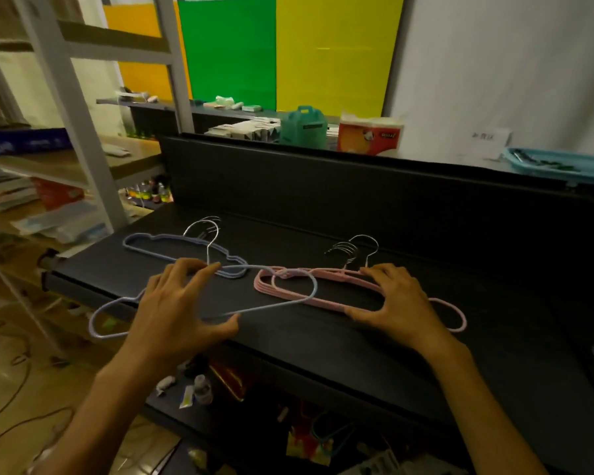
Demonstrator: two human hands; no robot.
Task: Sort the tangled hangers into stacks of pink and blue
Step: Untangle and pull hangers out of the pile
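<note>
Your left hand (179,303) grips 1 blue hanger (271,308), thumb under its bar, fingers by the hook; its far end overlaps the pink stack (326,296). Your right hand (398,303) rests spread, fingers straight, on that stack, roughly 5 hooks. Blue stack (172,248) lies behind left on the black table (357,354), about 3 hooks.

Dim, warm light over the dark desk (323,337); brightest behind it on the coloured panels (288,53). Edges bow, shelving (66,97) left of it smears soft.
</note>
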